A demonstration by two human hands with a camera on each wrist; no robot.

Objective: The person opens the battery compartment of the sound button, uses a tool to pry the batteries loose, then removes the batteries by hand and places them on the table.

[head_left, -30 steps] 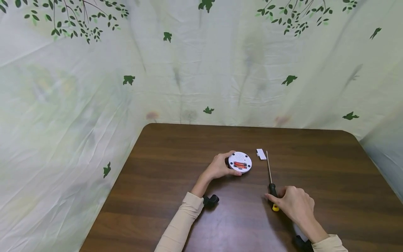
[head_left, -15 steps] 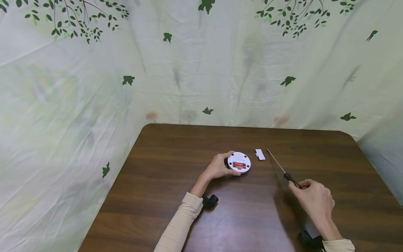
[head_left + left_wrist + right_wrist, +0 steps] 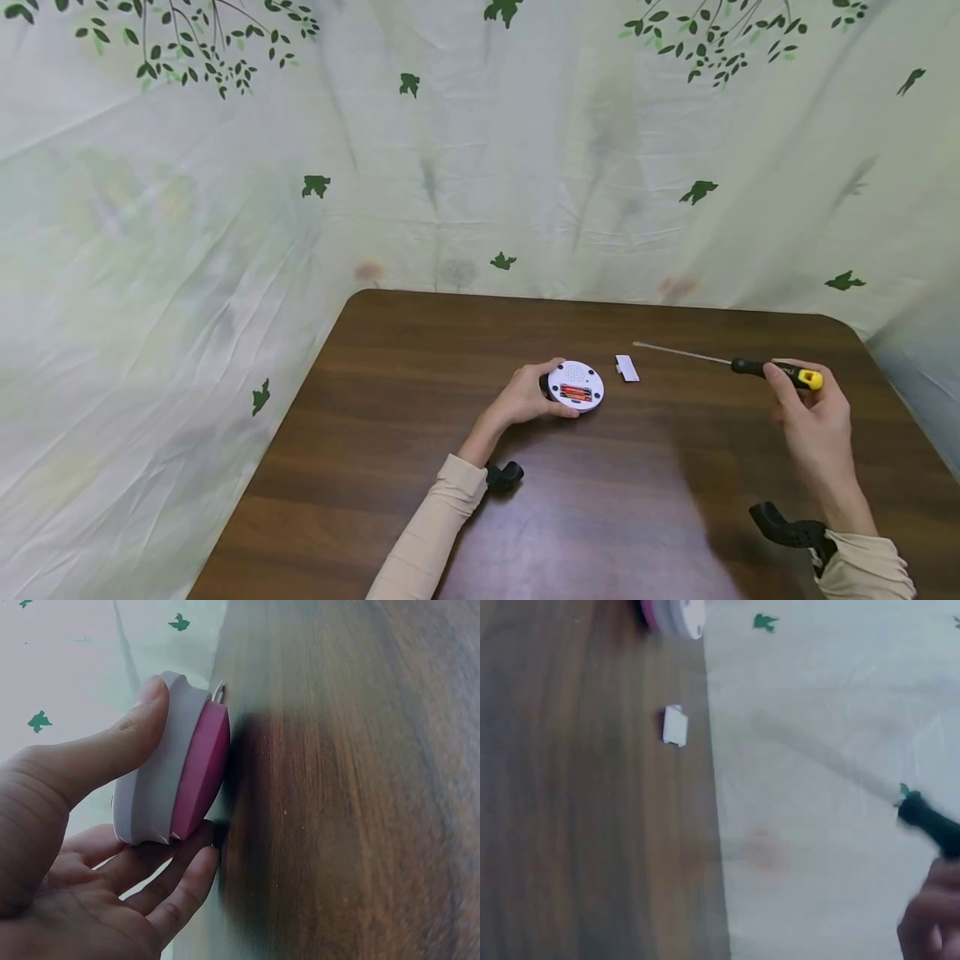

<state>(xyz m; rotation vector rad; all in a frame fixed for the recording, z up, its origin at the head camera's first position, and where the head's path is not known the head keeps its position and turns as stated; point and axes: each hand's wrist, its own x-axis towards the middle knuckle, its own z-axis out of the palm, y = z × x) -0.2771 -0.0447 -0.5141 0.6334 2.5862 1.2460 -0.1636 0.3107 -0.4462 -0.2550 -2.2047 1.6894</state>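
My left hand point(image 3: 528, 396) grips a round white device point(image 3: 576, 374) by its edge, its underside facing up. Two red batteries point(image 3: 575, 392) sit in the device's uncovered compartment. In the left wrist view, the device point(image 3: 154, 776) has a pink lower part, with thumb on one side and fingers on the other. My right hand point(image 3: 817, 425) holds a screwdriver point(image 3: 750, 366) by its black and yellow handle, shaft pointing left. The shaft is blurred in the right wrist view. Between the hands, a small white battery cover point(image 3: 627, 368) lies on the table.
The brown wooden table point(image 3: 360, 467) has rounded far corners. A pale curtain point(image 3: 450, 167) printed with leaves hangs behind it and along the left. A black camera mount point(image 3: 787, 527) juts from the right wrist, and another mount point(image 3: 505, 476) from the left.
My right hand has picked the screwdriver up and carried it right and away from me, turning it until its shaft points left. The left hand and the device stay nearly still.
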